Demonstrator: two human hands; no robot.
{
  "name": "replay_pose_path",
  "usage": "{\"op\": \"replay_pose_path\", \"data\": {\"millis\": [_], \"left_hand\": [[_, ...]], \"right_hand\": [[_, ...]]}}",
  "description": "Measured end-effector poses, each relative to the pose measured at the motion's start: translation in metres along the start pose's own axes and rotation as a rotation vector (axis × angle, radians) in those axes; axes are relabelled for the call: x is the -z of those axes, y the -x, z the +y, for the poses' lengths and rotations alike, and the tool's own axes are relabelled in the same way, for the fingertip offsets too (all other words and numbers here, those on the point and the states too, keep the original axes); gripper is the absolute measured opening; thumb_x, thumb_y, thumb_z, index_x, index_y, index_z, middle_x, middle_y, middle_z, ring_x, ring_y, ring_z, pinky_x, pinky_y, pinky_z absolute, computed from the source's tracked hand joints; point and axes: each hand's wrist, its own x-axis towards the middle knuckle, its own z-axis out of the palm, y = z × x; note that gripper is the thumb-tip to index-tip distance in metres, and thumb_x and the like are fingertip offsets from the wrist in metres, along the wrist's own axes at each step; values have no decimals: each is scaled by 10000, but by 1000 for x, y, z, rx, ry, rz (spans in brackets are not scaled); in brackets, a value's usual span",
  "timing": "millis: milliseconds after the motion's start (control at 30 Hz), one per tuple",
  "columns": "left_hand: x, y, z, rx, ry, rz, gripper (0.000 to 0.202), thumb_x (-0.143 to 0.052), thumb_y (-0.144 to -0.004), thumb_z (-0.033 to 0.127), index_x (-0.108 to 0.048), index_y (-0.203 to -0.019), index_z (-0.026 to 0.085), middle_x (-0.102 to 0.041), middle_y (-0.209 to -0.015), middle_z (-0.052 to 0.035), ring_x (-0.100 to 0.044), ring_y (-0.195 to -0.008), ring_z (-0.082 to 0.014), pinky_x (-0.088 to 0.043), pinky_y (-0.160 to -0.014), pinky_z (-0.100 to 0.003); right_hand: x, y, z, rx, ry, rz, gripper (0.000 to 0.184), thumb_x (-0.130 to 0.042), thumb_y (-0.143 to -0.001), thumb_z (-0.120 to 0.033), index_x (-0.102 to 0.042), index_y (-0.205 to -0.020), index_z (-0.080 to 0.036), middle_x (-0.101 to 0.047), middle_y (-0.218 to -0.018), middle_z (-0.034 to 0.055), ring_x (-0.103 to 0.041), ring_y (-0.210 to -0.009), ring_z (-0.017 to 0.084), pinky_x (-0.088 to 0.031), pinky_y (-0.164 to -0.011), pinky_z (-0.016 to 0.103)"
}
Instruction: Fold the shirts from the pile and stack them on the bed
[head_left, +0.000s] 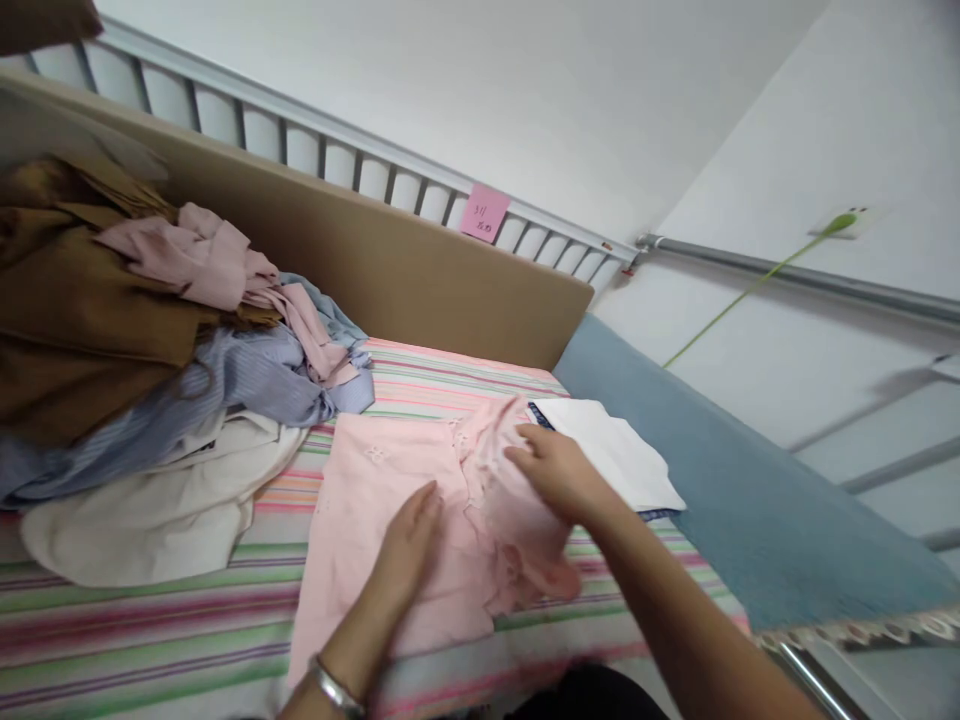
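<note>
A pale pink garment (390, 450) with small cut-out embroidery lies on the striped sheet in front of me. My left hand (411, 545), a silver bangle on its wrist, rests flat on the middle of it with fingers stretched out. Bunched lace-trimmed cloth at the garment's right end is lifted a little, and my right hand (559, 470) grips it, fingers bent around the fabric. Just beyond the right hand lies a folded white garment (615, 450), with dark blue patterned cloth showing under its edges.
On the left is a heap of loose clothes: a brown garment (90, 310), a dusty pink one (202, 255), a blue striped shirt (255, 370) and a white piece (165, 520). A brown board (420, 270) and metal rail (300, 120) bound the back. Blue padding (720, 500) runs along the right.
</note>
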Motion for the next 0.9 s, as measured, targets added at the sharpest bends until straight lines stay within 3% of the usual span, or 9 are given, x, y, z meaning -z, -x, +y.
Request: {"op": "replay_pose_path", "data": {"millis": [67,167,233,300,433,567,667,767,900], "left_hand": [[26,-9,8,202,385,97,490,-389,-873,481,-560,-1176,136,-589,-1245,-164,-583,-1107,-231,-449,-952,-397],[59,-9,16,373,761,232,461,-403,-867,496,-581,-1066,120,-687,-985,-149,-668,-812,-192,-514,-764,-348],[72,-4,16,376,826,244,404,-488,-824,483,-611,-931,114,-692,-809,-103,-656,-710,-179,-510,-697,-316],[77,0,11,373,787,240,345,-587,-746,461,-611,-791,120,-666,-690,-67,-643,-659,-182,-504,-654,-303],[79,-4,-6,289,535,316,273,-670,-655,376,-609,-752,128,-669,-674,-68,-644,-661,-201,-500,-632,-305],[82,-15,-15,176,255,365,253,-586,-649,193,-633,-890,128,-705,-823,-88,-654,-761,-214,-502,-682,-313],[83,-22,-16,26,187,326,333,-532,-643,161,-641,-957,157,-703,-949,-58,-634,-889,-199,-486,-785,-295],[83,-28,-21,-43,120,271,363,-511,-648,180,-636,-986,143,-701,-936,-54,-621,-895,-196,-480,-780,-285],[83,-32,-33,30,45,292,309,-519,-652,210,-631,-928,127,-692,-865,-66,-617,-771,-189,-470,-698,-285]], "right_hand": [[-21,3,-61,137,37,-60,218,-492,-798,-228,-633,-958,-180,-691,-923,101,-621,-844,230,-424,-724,292],[-79,10,-128,165,47,-242,322,-501,-795,-187,-586,-1105,-162,-700,-897,113,-652,-809,244,-445,-658,299],[-116,16,-150,136,32,-318,306,-477,-808,-168,-590,-1093,-159,-701,-912,118,-662,-815,243,-456,-650,302],[-138,23,-154,140,-20,-352,291,-440,-830,-155,-601,-1072,-152,-699,-945,123,-663,-844,235,-466,-679,305],[-134,39,-128,321,-231,-355,281,-462,-858,-241,-613,-1087,-180,-703,-931,79,-655,-828,205,-484,-720,296],[-119,55,-75,432,-228,-104,352,-462,-888,-327,-571,-1206,-223,-648,-1134,79,-587,-1056,214,-450,-925,362],[-136,72,-23,487,-48,54,468,-501,-863,-349,-488,-1314,-224,-440,-1398,112,-381,-1300,269,-344,-1048,467],[-164,90,23,430,80,60,489,-511,-854,-363,-486,-1323,-225,-373,-1441,128,-351,-1318,306,-375,-1018,501],[-168,95,40,364,72,83,472,-467,-882,-370,-497,-1314,-183,-387,-1427,154,-359,-1315,298,-380,-1025,472]]}}
